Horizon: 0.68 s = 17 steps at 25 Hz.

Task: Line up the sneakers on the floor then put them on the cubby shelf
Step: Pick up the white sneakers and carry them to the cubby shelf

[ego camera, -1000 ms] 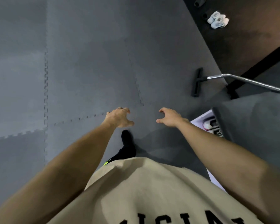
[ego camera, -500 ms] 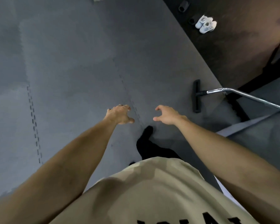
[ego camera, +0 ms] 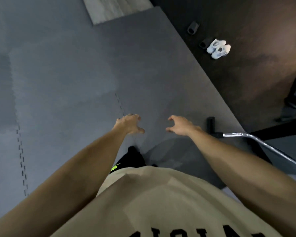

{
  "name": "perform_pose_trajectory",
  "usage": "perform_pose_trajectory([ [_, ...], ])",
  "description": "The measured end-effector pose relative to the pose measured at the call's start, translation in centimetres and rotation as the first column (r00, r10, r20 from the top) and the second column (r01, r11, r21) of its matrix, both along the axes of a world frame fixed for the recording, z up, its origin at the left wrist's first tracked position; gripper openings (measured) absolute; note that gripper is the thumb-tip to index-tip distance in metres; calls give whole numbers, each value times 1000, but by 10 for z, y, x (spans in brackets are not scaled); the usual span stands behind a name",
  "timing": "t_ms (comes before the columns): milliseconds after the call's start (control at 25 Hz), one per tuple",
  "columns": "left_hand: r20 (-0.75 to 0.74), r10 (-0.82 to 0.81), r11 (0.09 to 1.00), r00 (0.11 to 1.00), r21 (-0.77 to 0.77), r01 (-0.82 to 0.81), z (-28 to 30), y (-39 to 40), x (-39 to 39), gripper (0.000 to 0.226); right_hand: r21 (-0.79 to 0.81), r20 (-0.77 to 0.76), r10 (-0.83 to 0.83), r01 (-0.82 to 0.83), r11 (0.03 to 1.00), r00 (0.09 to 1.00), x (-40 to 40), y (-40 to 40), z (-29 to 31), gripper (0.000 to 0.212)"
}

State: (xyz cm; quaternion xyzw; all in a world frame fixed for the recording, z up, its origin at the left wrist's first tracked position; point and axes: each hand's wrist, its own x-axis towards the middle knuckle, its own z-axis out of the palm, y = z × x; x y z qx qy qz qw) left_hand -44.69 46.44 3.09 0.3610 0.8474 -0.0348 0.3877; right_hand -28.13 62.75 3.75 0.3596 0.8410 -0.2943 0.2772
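Floor mats (ego camera: 72, 69): matt grey foam, interlocking seams. Far floor (ego camera: 246, 69): dark, rough, speckled. Tube (ego camera: 263, 144): glossy chrome metal. Sneakers (ego camera: 218, 48): white, smooth. Shirt (ego camera: 161, 202): beige cloth, matt.

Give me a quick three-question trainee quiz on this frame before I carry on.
1. True or false: the left hand holds a sneaker.
2. The white sneakers sit on: A) the grey foam mat B) the dark floor C) a shelf.
3. What lies near the right hand?

Key: 1 false, both hands are empty. 2 B. 3 A vacuum floor head on a metal tube.
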Motion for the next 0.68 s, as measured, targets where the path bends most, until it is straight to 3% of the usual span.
perform_pose_trajectory([
  [440, -9, -231, 973, 973, 15, 231, 0, 272, -234, 77, -46, 28, -254, 255, 966, 967, -195, 243, -25, 61],
  [680, -19, -338, 941, 941, 27, 338, -2, 421, -315, 75, -57, -4, -365, 364, 930, 931, -263, 368, -30, 61],
])
